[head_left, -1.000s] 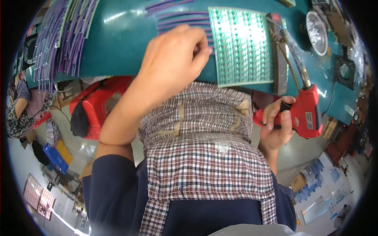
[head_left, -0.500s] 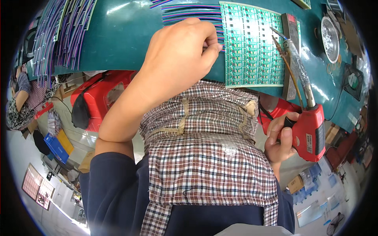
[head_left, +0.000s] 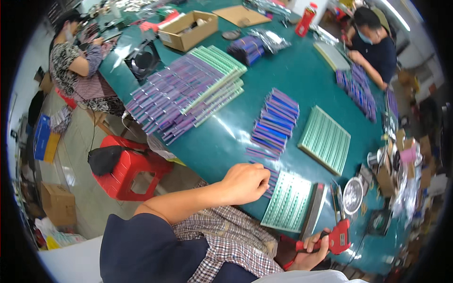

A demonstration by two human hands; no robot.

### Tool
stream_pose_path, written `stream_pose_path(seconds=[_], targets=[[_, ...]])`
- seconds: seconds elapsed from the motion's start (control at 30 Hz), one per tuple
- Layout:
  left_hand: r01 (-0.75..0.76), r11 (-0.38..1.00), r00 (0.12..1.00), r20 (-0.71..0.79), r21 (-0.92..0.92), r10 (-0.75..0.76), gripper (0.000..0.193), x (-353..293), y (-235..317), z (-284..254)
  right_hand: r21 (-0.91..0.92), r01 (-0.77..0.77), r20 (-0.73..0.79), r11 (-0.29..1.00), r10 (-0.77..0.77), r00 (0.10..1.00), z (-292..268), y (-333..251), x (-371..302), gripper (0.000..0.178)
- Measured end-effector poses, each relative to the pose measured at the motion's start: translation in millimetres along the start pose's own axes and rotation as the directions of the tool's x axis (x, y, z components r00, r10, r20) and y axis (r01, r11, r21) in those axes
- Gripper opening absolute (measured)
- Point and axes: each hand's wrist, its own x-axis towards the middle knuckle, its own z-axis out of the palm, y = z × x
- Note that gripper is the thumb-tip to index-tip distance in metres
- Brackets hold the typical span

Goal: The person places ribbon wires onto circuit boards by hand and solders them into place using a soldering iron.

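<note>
My left hand (head_left: 246, 184) is closed at the left edge of a green circuit board panel (head_left: 288, 203), beside thin purple-blue wires (head_left: 272, 177) that lie along that edge. Its fingertips are turned away, so whatever they pinch is hidden. Lower right, my right hand (head_left: 313, 250) grips a red soldering gun (head_left: 339, 237) by its handle. The gun's metal barrel and tip point up and away, just right of a dark metal bar (head_left: 313, 210) lying along the panel's right side.
Beyond the panel lie a wire pile (head_left: 275, 123) and a stack of boards (head_left: 325, 140). Wired boards (head_left: 188, 87) are stacked far left, near a cardboard box (head_left: 188, 32). A metal bowl (head_left: 353, 194) sits right of the gun's tip. Two people work across the table. A red stool (head_left: 130, 167) stands left.
The view has swung up and outward, bringing in much more of the table and two people. My left hand remains closed by the panel's left edge; my right hand still holds the soldering gun.
</note>
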Motion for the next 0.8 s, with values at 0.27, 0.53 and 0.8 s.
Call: stream_pose_path(seconds=[0.27, 0.53, 0.8], targets=[[-0.032, 0.982, 0.998, -0.059, -0.184, 0.021, 0.018, 19.0, 1.7, -21.5, 0.545, -0.280, 0.354, 0.790, 0.086, 0.931, -22.2, 12.8, 49.1, 0.031], [0.233, 0.213, 0.898, 0.294, -0.949, 0.326, 0.018, 13.8, 56.7, -63.8, 0.632, -0.390, 0.413, 0.670, 0.135, 0.901, -21.8, 33.0, 62.7, 0.038], [0.390, -0.469, 0.764, -0.006, -0.792, 0.645, 0.024, 3.4, 116.2, -61.9, 0.641, -0.275, 0.284, 0.716, 0.112, 0.952, -17.7, 32.1, 53.8, 0.039]])
